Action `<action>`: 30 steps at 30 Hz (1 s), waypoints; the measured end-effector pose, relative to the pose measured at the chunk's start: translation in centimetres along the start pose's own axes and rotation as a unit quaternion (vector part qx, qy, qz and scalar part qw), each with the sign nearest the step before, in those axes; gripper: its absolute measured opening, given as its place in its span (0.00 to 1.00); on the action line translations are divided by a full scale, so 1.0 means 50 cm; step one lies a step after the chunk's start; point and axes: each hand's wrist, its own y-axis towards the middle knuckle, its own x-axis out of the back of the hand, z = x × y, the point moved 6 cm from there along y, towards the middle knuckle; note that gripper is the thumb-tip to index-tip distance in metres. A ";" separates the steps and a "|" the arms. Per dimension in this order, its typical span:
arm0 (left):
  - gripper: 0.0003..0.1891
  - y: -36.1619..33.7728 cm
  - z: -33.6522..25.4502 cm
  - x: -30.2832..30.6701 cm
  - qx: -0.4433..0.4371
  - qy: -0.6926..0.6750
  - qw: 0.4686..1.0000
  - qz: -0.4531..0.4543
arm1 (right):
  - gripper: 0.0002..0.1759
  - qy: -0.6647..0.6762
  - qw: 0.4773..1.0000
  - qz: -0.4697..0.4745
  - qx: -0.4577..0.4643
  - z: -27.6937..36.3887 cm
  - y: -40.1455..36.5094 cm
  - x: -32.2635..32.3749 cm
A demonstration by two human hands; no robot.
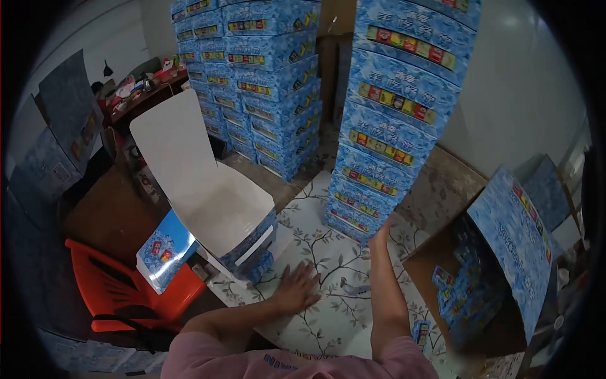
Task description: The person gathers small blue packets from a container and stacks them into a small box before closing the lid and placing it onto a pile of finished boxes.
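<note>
My left hand (pixel 295 289) lies flat on the patterned tablecloth (pixel 322 252), fingers spread. Just beyond it are a blue packet (pixel 261 268) and a printed box (pixel 243 201) with its white lid raised and bare white interior showing. My right hand (pixel 379 237) is at the lower right edge of a tall stack of blue printed boxes (pixel 379 142), its fingers mostly hidden against the side. The stack stands upright on the far part of the table. A small blue packet (pixel 421 332) sits near my right forearm.
At right, an open carton (pixel 435 268) holds several blue packets (pixel 467 294). More blue boxes (pixel 252 82) are piled behind the table. An orange chair (pixel 120 294) with a blue printed sheet (pixel 167 251) stands at left. A cluttered desk (pixel 148 95) is farther back.
</note>
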 end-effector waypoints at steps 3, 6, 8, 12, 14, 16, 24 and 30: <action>0.33 -0.001 0.000 0.008 -0.007 0.005 1.000 -0.005 | 0.46 -0.072 0.992 -0.091 -0.042 -0.029 0.020 0.011; 0.32 -0.005 0.000 0.015 -0.020 0.020 0.999 -0.030 | 0.48 -0.043 0.999 0.021 -0.013 -0.071 0.096 -0.023; 0.32 -0.009 0.001 0.018 -0.020 0.018 0.999 -0.028 | 0.49 -0.082 0.996 0.034 0.032 -0.078 0.117 -0.061; 0.32 -0.008 0.002 0.025 -0.019 0.026 0.999 0.001 | 0.49 -0.094 0.994 -0.006 0.051 -0.046 0.069 -0.206; 0.32 -0.013 0.005 0.031 -0.020 0.022 1.000 0.007 | 0.45 -0.053 0.993 0.081 0.074 -0.042 0.062 -0.282; 0.32 0.001 -0.006 0.014 -0.016 0.019 0.999 0.021 | 0.42 -0.040 0.995 0.070 0.059 -0.069 0.119 -0.307; 0.33 0.030 -0.033 -0.016 0.005 0.014 0.999 0.029 | 0.39 -0.316 0.931 0.099 0.153 -0.074 0.207 -0.241; 0.32 0.019 -0.022 -0.027 0.002 -0.032 0.999 -0.033 | 0.33 -0.385 0.903 0.171 0.081 -0.019 -0.099 -0.140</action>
